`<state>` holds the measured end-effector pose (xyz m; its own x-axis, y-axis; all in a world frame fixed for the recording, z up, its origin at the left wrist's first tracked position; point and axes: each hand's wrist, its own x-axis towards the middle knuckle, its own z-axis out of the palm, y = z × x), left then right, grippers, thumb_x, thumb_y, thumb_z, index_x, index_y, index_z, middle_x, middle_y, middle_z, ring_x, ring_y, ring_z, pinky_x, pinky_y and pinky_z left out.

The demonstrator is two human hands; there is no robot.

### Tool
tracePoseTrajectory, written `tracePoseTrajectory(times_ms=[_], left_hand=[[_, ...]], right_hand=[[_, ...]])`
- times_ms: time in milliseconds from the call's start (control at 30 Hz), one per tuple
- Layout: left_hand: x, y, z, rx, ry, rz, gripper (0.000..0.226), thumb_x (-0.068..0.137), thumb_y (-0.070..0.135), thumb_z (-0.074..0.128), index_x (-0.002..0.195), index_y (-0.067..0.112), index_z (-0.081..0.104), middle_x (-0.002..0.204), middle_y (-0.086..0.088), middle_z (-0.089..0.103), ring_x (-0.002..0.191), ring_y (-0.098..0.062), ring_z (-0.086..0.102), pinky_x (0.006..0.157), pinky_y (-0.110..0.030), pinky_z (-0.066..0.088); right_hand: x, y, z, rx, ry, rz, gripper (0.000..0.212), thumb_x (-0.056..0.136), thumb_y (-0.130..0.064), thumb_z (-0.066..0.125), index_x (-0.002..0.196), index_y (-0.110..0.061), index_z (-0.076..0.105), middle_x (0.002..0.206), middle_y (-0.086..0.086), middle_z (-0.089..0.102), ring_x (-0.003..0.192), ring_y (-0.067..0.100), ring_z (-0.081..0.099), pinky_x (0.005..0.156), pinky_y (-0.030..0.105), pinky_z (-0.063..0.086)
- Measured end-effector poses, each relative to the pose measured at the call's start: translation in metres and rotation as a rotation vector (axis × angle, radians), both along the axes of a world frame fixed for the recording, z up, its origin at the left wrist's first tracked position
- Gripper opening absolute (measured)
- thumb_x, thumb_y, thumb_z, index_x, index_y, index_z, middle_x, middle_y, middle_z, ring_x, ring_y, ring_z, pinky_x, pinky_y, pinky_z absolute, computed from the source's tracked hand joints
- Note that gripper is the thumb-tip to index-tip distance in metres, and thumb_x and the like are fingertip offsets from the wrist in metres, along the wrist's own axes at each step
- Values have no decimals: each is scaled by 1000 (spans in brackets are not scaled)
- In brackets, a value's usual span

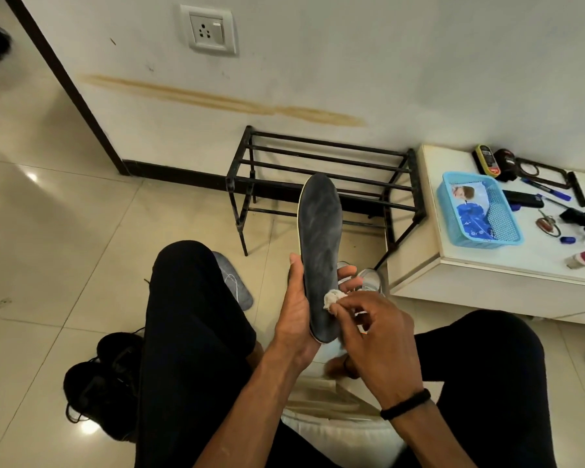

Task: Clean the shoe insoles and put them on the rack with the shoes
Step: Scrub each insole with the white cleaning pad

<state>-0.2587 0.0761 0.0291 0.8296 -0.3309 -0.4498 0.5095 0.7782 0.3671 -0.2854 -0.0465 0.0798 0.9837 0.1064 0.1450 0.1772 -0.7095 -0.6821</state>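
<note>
My left hand [296,309] grips the heel end of a dark grey insole [320,241], which stands upright with its toe pointing at the rack. My right hand [375,327] pinches a small white wad of cloth [333,297] against the insole's lower face. A black metal shoe rack [321,177] stands bare against the wall behind the insole. A second grey insole [235,282] lies on the floor beside my left knee. Black shoes [105,376] sit on the floor at lower left. A grey shoe [368,276] shows partly behind my fingers.
A white low table [453,265] stands at right with a blue plastic basket [478,209], pens, tools and small bottles on it. The floor is glossy beige tile [65,248]. My legs in black trousers fill the lower frame. A wall socket [208,28] sits above.
</note>
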Motion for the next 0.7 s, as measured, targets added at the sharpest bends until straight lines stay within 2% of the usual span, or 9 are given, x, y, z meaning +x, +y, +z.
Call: tracePoseTrajectory(times_ms=[100,167,233,333,433,500,567,633,700], left_hand=[[-4,-4,1,58,5,-20,87,94,78,25,131,8,60,111,-11,75,99,-21,73,92,-38,58],[-6,-2,3,84,0,-29,86,94,76,26,130,7,62,123,-12,72,104,-21,72,96,-38,56],[-6,2,0,121,1,-6,83,96,74,25,127,7,63,133,-13,66,105,-20,72,98,-37,55],[-4,6,-8,111,40,80,85,98,69,29,136,-2,57,137,-21,63,126,-27,63,117,-42,39],[-2,2,-9,79,77,88,87,98,70,28,142,-1,53,139,-21,61,134,-29,57,120,-42,35],[-7,-3,-9,78,71,55,85,97,71,31,142,3,55,140,-17,62,131,-27,60,115,-42,43],[-15,-10,-7,123,94,50,78,97,70,38,138,7,60,132,-18,67,119,-28,67,99,-41,57],[-18,-12,-9,196,89,67,73,96,66,43,138,9,61,127,-19,69,114,-31,69,88,-40,60],[-17,-10,-8,192,101,94,72,97,64,42,137,8,61,128,-19,69,116,-30,69,85,-38,61]], right_hand=[[9,3,0,-34,21,-11,20,87,-24,77,104,-28,67,93,-16,69,79,-1,63,72,19,56],[14,6,-1,-85,-10,49,15,86,-16,76,98,-24,74,96,-10,70,81,-5,58,77,11,52],[13,8,-1,-111,24,103,11,84,-13,78,90,-23,78,92,-9,69,78,-9,52,75,2,43],[-4,7,-6,-169,100,173,12,84,-15,78,88,-27,78,85,-11,66,74,-3,56,69,3,40],[-16,5,-10,-184,54,158,18,83,-7,76,89,-23,78,87,-6,66,75,6,60,67,10,46],[-4,6,-15,-212,-21,124,16,84,-1,73,88,-16,78,86,-2,65,73,10,60,65,16,48],[15,8,-16,-219,-83,59,13,83,2,73,84,-10,77,84,2,65,72,15,60,65,13,44],[29,11,-15,-224,-103,13,13,80,5,74,80,-8,76,80,4,64,69,15,58,65,7,36],[26,14,-17,-241,-61,39,14,81,4,73,76,-10,75,79,3,63,69,13,56,63,7,36]])
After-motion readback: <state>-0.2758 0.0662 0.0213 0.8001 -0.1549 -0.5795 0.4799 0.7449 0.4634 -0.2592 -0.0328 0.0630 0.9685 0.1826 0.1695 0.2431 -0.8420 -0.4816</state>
